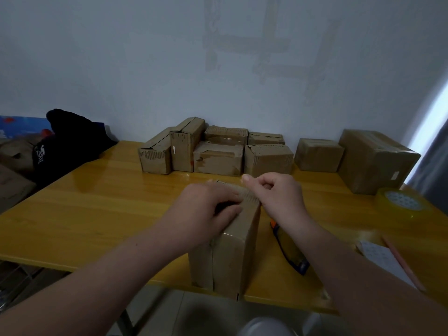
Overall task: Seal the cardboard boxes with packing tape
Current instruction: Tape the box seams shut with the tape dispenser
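While the cardboard box (232,251) is sitting at the near edge of the yellow surface (97,202), the left grip (206,204) is curling over its top and holding it steady. The right grip (276,192) is hovering clenched at the far top corner, thumb against forefinger. Whether clear tape is pinched there cannot be told.

The box is probably handling as light and fairly stiff, though its worn corrugated edges are looking soft enough to crush under hard squeezing. Holding it by the flat top and side walls, away from the seams, seems the safest way.

Its long axis appears to be running away from the person toward the wall. One end face, split by a vertical flap seam, is pointing back at the person. A tape roll (402,202) is lying well apart to the right.
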Available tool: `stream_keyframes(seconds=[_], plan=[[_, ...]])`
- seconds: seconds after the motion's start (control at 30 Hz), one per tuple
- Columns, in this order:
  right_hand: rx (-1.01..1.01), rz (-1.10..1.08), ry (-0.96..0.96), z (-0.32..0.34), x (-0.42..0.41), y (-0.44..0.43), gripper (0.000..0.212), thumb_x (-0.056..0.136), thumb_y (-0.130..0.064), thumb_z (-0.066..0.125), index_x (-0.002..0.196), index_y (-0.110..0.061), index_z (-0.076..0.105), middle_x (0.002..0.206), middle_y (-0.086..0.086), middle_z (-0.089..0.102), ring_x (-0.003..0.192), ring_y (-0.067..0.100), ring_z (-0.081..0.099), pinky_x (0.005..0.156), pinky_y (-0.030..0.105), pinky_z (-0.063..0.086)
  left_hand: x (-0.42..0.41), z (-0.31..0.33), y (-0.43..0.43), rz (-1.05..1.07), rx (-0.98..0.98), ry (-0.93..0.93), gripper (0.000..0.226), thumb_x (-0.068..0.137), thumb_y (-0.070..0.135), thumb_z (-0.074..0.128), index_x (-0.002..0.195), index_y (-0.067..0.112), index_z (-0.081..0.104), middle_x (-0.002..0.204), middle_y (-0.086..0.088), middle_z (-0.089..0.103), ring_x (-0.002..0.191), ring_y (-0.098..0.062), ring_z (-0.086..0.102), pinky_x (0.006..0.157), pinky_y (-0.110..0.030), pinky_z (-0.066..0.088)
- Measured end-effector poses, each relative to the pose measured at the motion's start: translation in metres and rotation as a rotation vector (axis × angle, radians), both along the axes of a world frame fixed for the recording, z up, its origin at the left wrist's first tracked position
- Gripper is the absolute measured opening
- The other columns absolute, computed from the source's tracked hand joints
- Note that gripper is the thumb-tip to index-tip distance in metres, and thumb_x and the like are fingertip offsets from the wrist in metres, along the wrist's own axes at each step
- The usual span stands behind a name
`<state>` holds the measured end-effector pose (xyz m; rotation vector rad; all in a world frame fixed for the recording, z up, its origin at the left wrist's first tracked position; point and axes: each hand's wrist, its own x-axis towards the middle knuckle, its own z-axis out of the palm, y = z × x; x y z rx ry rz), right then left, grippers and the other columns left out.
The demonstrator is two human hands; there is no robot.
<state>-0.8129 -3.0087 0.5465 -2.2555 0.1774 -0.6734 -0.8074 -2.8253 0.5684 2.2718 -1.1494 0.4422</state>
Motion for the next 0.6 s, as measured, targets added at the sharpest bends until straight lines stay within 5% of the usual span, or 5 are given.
stream_keyframes(seconds=[0.1,0.2,0.3,0.4,0.6], plan=[[0.061,0.079,0.052,0.002,0.001,0.005,0.023,0.089,-0.045,0.059,0.087,-0.028,0.074,0.076,-0.018,0.065,0.074,-0.005,0.057,0.058,0.013,0.038,0.004,-0.006,0.001,0.200,-0.134,0.066,0.066,0.074,0.050,0.067,0.133,0.030,0.049,0.131,0.009,0.049,0.115,0.000,0.039,0.100,-0.027,0.038],[0.143,0.012,0.004,0.001,0.002,0.013,0.028,0.093,-0.041,0.055,0.072,-0.031,0.070,0.074,-0.013,0.066,0.071,-0.001,0.058,0.058,0.018,0.042,0.013,-0.007,0.001,0.314,-0.105,0.409,0.110,0.064,0.061,0.071,0.151,0.025,0.014,0.152,0.005,0.025,0.132,-0.011,0.031,0.107,-0.035,0.035],[0.230,-0.051,-0.047,0.001,0.000,0.020,0.029,0.093,-0.040,0.054,0.067,-0.035,0.066,0.070,-0.014,0.064,0.069,0.001,0.057,0.060,0.022,0.046,0.016,-0.010,0.004,0.194,-0.053,0.583,0.110,0.062,0.071,0.057,0.151,0.028,0.011,0.151,0.005,0.031,0.120,-0.005,0.037,0.092,-0.022,0.038],[0.255,-0.098,-0.117,0.004,-0.003,0.026,0.030,0.093,-0.041,0.055,0.065,-0.036,0.064,0.068,-0.014,0.064,0.067,0.001,0.057,0.058,0.023,0.047,0.013,-0.013,0.007,0.132,0.027,0.438,0.098,0.068,0.076,0.039,0.151,0.034,0.008,0.148,0.011,0.034,0.111,0.000,0.037,0.080,-0.010,0.033],[0.110,-0.081,-0.275,0.008,-0.010,0.034,0.027,0.095,-0.039,0.053,0.076,-0.027,0.067,0.070,-0.011,0.064,0.069,0.001,0.058,0.052,0.013,0.043,0.010,-0.025,0.014,0.153,0.109,0.130,0.085,0.077,0.075,0.019,0.150,0.035,0.000,0.157,0.015,0.004,0.140,-0.002,0.014,0.108,-0.022,0.021]])
